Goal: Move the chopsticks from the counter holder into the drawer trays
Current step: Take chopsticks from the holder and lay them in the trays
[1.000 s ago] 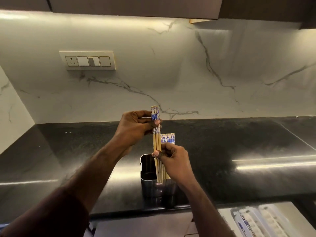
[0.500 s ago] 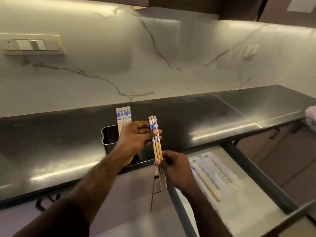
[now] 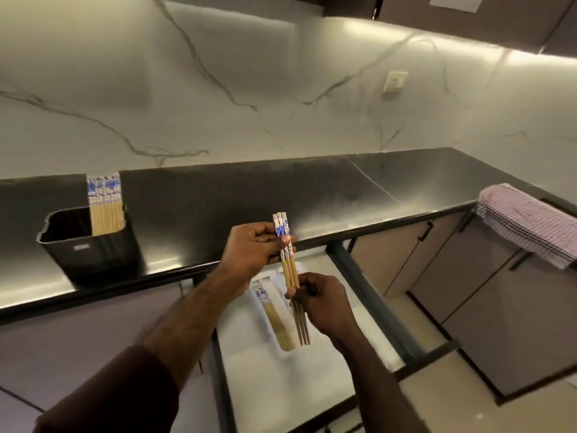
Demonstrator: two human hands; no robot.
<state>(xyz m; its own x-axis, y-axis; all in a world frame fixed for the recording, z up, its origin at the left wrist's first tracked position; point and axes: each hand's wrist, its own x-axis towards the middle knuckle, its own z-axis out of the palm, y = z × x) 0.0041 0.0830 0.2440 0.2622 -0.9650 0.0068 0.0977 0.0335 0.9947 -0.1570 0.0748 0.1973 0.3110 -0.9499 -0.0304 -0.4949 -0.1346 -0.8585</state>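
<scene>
Three wooden chopsticks [image 3: 290, 270] with blue-and-white tops are held upright between both hands above the open drawer [image 3: 359, 285]. My left hand [image 3: 249, 251] pinches them near the patterned tops. My right hand [image 3: 321, 304] grips their lower half, tips pointing down. Below them a white drawer tray [image 3: 271, 348] holds several chopsticks [image 3: 274, 320] lying lengthwise. On the counter at left a dark metal holder [image 3: 90, 248] contains several more chopsticks [image 3: 104, 204] standing on end.
The black counter [image 3: 343, 189] runs left to right under a marble wall. A folded striped cloth [image 3: 527, 223] hangs over the counter's right end. Closed cabinet doors [image 3: 468, 285] stand to the right of the drawer's dark frame.
Both hands have carried the three chopsticks right, away from the holder, and now hold them over the drawer tray. The view has swung right and down, showing more of the drawer.
</scene>
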